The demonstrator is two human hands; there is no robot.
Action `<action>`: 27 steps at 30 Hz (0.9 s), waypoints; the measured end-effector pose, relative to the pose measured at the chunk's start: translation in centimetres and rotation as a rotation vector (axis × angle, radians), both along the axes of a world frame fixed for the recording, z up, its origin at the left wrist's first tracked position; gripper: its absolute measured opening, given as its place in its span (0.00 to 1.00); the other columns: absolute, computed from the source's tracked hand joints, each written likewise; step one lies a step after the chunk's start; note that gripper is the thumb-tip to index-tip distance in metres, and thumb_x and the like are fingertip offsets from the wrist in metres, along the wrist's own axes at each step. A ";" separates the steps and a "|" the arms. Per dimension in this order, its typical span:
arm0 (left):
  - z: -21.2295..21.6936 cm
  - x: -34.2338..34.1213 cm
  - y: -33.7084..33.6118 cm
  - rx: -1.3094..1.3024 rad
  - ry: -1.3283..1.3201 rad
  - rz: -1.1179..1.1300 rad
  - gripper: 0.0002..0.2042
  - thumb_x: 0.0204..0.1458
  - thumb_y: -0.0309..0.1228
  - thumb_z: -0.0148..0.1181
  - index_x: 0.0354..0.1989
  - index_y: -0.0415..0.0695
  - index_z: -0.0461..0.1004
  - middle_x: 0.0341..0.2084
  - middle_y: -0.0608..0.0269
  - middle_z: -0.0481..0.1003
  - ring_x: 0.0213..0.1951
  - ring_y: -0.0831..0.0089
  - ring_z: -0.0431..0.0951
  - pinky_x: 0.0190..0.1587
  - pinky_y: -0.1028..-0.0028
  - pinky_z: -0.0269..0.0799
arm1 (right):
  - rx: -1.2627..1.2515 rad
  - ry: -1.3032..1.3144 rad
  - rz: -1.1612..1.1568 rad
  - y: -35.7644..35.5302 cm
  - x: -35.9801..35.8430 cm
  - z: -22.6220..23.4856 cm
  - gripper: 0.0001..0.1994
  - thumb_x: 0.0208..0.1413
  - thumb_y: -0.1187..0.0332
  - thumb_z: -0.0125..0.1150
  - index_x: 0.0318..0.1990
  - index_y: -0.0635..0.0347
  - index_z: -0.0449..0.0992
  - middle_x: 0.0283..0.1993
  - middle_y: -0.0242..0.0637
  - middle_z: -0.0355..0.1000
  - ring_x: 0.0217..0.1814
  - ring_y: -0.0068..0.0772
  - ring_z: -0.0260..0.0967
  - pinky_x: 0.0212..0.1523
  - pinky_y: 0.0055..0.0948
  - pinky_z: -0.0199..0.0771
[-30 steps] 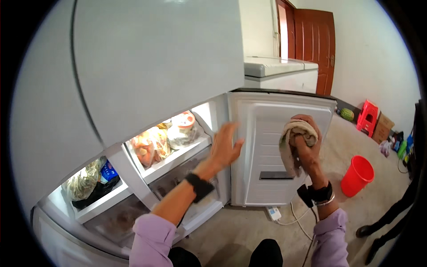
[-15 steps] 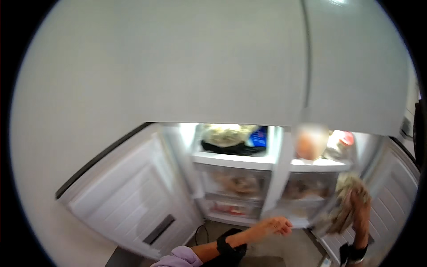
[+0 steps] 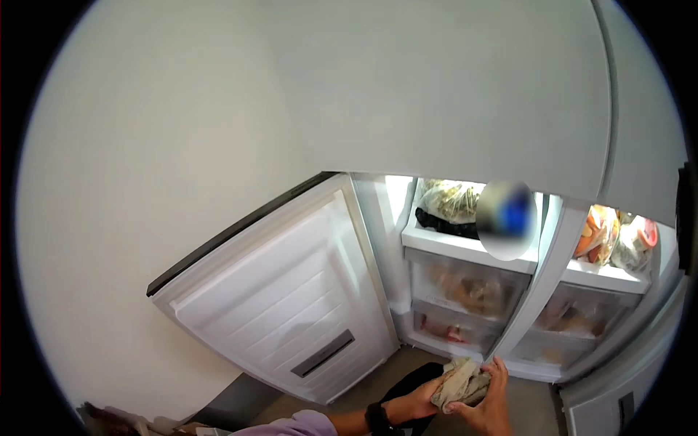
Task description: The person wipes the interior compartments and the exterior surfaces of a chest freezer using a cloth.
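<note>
In front of the open refrigerator (image 3: 465, 251), low in the view, a crumpled beige-grey cloth (image 3: 459, 384) is bunched between my two hands. My left hand (image 3: 420, 401) closes on the cloth's left side, a black band around its wrist. From the right, my right hand (image 3: 487, 411) grips the same cloth, thumb beneath and fingers over its upper edge. Both hands are below the clear drawers, apart from them. Parts of the cloth are hidden by my fingers.
The left door (image 3: 280, 291) stands swung out; the right door (image 3: 629, 381) is open too. Bagged food (image 3: 449, 202) lies on the left shelf, more bags (image 3: 598, 236) on the right one. Clear drawers (image 3: 465, 287) sit underneath. A blurred patch covers part of the left shelf.
My right hand has brought the cloth from beside the right door toward the middle. My left hand has taken hold of it too. The view has turned left.
</note>
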State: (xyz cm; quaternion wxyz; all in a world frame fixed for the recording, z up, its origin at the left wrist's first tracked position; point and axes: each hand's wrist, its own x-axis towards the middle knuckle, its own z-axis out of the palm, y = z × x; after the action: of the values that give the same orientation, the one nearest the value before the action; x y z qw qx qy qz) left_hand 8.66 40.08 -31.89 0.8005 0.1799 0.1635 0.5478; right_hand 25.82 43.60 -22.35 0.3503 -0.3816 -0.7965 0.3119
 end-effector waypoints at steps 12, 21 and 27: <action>13.3 -6.6 3.5 0.369 1.385 -0.643 0.29 0.55 0.51 0.53 0.58 0.41 0.63 0.47 0.59 0.71 0.47 0.69 0.72 0.49 0.68 0.70 | -1.185 1.155 -0.163 -1.1 -1.9 -10.4 0.28 0.46 0.63 0.57 0.54 0.71 0.62 0.49 0.49 0.68 0.47 0.46 0.70 0.47 0.42 0.73; 21.0 -12.9 14.3 0.666 1.733 1.046 0.33 0.47 0.31 0.64 0.62 0.40 0.56 0.53 0.50 0.63 0.55 0.60 0.65 0.54 0.63 0.64 | -1.005 1.070 -0.063 -2.4 1.5 -6.1 0.33 0.44 0.60 0.58 0.57 0.70 0.60 0.52 0.50 0.67 0.51 0.44 0.69 0.49 0.40 0.73; 22.7 -12.0 19.8 0.907 2.218 1.332 0.56 0.32 0.43 0.75 0.68 0.48 0.41 0.60 0.38 0.46 0.62 0.43 0.47 0.61 0.48 0.47 | -1.015 0.947 -0.035 -3.4 2.8 -5.1 0.32 0.39 0.62 0.57 0.54 0.71 0.64 0.47 0.48 0.71 0.47 0.42 0.72 0.49 0.38 0.72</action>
State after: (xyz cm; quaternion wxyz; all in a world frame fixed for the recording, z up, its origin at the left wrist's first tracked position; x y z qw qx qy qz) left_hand -3.36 59.93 -9.18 -0.2897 0.6519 0.5753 0.4002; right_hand 28.62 40.17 -27.47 0.4433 -0.3339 -0.3074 0.7730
